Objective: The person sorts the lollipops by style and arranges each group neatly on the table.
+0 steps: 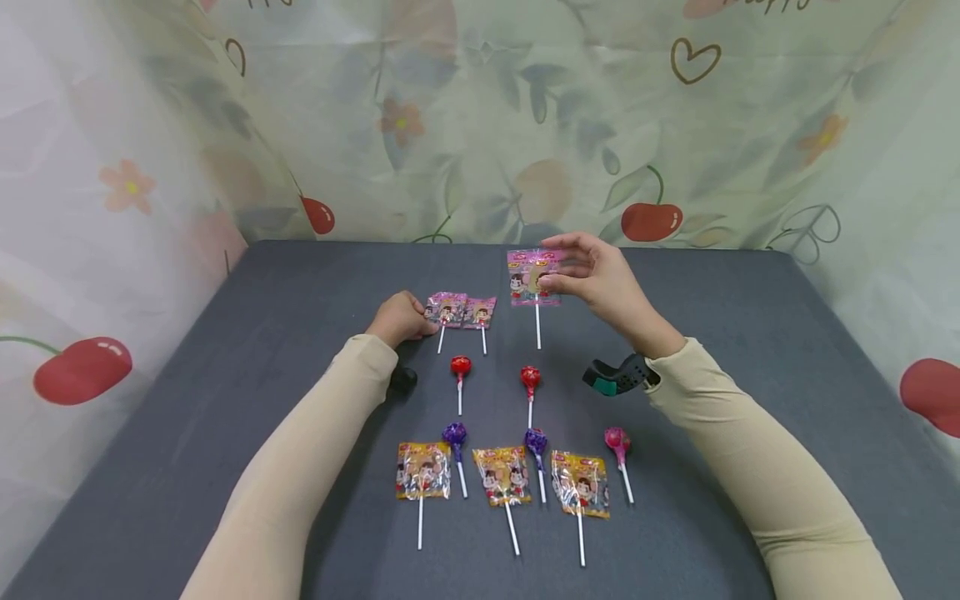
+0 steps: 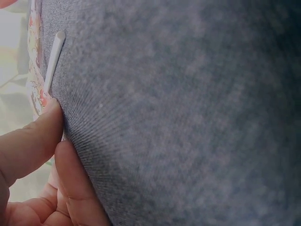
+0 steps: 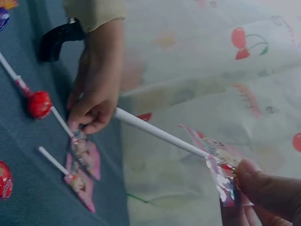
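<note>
Raised near the table's back edge, my right hand pinches a flat lollipop in a pink clear wrapper by the wrapper's side, its white stick pointing down. In the right wrist view, the thumb presses on that wrapper. To the left, my left hand pinches the edge of another pink-wrapped lollipop lying on the table, stick toward me. A third pink-wrapped lollipop lies right beside it, their wrappers close together. The left wrist view shows the thumb at the wrapper's edge.
Two red ball lollipops lie in front of the hands. Nearer are two purple ball lollipops, a pink ball lollipop and three yellow-wrapped flat lollipops. Patterned cloth hangs behind the dark table.
</note>
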A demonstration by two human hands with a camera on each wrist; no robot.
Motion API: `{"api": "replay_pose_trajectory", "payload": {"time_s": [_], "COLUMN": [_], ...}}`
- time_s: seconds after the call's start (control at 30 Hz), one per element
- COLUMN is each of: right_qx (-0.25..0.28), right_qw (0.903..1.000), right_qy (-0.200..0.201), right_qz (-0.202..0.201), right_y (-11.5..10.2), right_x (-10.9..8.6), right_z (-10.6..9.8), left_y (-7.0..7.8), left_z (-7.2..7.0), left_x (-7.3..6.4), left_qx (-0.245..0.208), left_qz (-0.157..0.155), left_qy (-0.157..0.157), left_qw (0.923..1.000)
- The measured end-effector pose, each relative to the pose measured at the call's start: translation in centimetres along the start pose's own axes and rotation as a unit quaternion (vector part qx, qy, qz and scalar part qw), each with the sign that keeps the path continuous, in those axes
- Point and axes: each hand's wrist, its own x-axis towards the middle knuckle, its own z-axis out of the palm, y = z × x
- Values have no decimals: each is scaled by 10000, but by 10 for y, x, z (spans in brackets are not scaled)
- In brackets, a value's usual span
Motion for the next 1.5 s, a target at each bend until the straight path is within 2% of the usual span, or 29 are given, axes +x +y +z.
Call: {"api": "replay_pose_trajectory", "payload": {"time_s": [0.17, 0.33, 0.53, 0.7, 0.93, 1.23, 1.5], "right_qx": [165, 337, -187, -568, -836, -877, -1634], "right_qw": [9997, 9978, 9943, 9899, 9832, 9798, 9749], "right_qy": [47, 183, 234, 228, 31, 2, -83], "right_qz": [188, 548, 1027, 1277, 1623, 1799, 1511], "right_y": [15, 33, 52, 65, 77, 81, 83], "right_x": [14, 29, 41, 45, 50, 53, 56], "right_z": [10, 20, 33, 43, 50, 53, 52], "left_y": [0, -1, -1, 0, -1, 0, 1], "left_z": [0, 1, 0, 0, 1, 1, 0], "left_x": [0, 1, 2, 2, 3, 2, 2], "left_qx": [-13, -11, -3, -29, 10, 3, 121], "left_qz": [-34, -69, -64, -74, -20, -33, -70], "left_qy": [-15, 8, -1, 11, 8, -13, -25], "left_qw": [10000, 10000, 10000, 10000, 10000, 10000, 9999]}}
